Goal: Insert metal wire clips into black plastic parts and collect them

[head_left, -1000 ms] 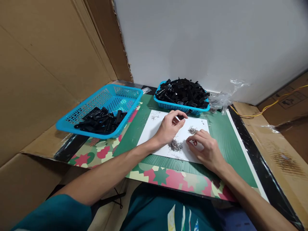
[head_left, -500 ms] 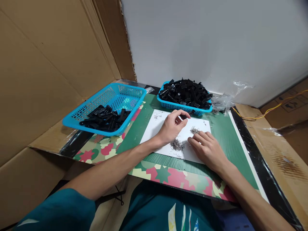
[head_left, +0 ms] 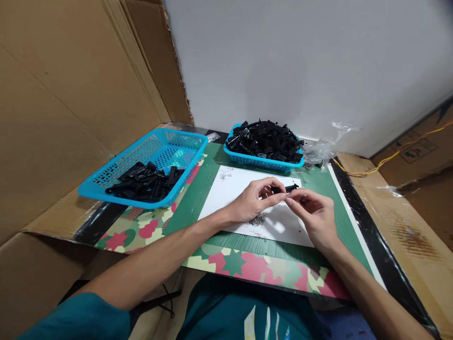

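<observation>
My left hand [head_left: 256,200] is closed around a small black plastic part [head_left: 290,188], whose end sticks out past the fingers over the white sheet [head_left: 215,198]. Thumb and forefinger of my right hand [head_left: 314,215] are pinched together at that part, touching the left fingertips. Whatever the right fingers hold is too small to make out. Below the left hand lies a pile of tiny metal pieces [head_left: 257,220], partly covered by it. A thinner scatter of tiny metal pieces [head_left: 225,174] lies at the sheet's far left corner.
A blue basket [head_left: 85,189] at the left holds several black parts [head_left: 148,182]. Behind the sheet, a smaller blue basket [head_left: 262,163] is heaped with black parts [head_left: 267,139]. Clear plastic bags [head_left: 318,151] and a yellow cable [head_left: 385,163] lie at the right. Cardboard [head_left: 71,94] walls the left side.
My right hand has risen from the small metal pieces and come up to the left hand. Both hands now meet at the black part, and my left hand has shifted slightly nearer me.
</observation>
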Demonstrator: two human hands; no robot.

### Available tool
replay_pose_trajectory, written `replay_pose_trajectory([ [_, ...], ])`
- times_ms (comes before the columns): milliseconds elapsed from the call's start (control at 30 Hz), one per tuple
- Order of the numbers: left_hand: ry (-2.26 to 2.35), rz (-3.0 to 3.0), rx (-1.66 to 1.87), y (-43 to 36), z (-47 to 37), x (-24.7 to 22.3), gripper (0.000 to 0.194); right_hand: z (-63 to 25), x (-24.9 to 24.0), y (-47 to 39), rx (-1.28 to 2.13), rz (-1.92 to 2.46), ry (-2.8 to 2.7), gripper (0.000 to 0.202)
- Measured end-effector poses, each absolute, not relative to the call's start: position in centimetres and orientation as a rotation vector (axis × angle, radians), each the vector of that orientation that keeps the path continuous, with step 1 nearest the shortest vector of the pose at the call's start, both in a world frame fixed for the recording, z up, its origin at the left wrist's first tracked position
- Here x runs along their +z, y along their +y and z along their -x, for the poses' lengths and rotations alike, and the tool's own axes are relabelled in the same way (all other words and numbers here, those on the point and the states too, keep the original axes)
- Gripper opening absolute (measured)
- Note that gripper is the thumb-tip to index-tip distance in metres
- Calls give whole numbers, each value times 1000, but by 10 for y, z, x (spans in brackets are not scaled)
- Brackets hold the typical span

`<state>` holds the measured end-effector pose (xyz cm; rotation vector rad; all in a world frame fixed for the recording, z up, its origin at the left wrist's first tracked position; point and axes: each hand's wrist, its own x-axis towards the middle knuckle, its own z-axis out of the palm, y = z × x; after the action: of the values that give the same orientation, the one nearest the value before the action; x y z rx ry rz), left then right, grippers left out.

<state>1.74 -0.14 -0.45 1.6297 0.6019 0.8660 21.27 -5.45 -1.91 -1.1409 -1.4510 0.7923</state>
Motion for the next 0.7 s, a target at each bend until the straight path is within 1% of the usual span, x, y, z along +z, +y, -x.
replay_pose_trajectory([
  [100,576,-1598,867,0,-17,-5,29,-211,-19,-56,738,1139,-1475,12],
  [200,547,-1552,848,2,-17,-7,34,-211,-20,-58,606,1129,-1524,6],
  [300,568,-1548,825,4,-18,-10,38,-211,-21,-62,421,1122,-1621,15],
  [400,596,-1544,825,4,-20,-13,37,-211,-20,-65,280,1110,-1701,25],
  [533,604,-1461,817,1,-23,-13,37,-209,-15,-65,310,1097,-1705,28],
  [700,646,-1521,841,-1,-23,-11,37,-209,-11,-63,390,1113,-1627,18],
])
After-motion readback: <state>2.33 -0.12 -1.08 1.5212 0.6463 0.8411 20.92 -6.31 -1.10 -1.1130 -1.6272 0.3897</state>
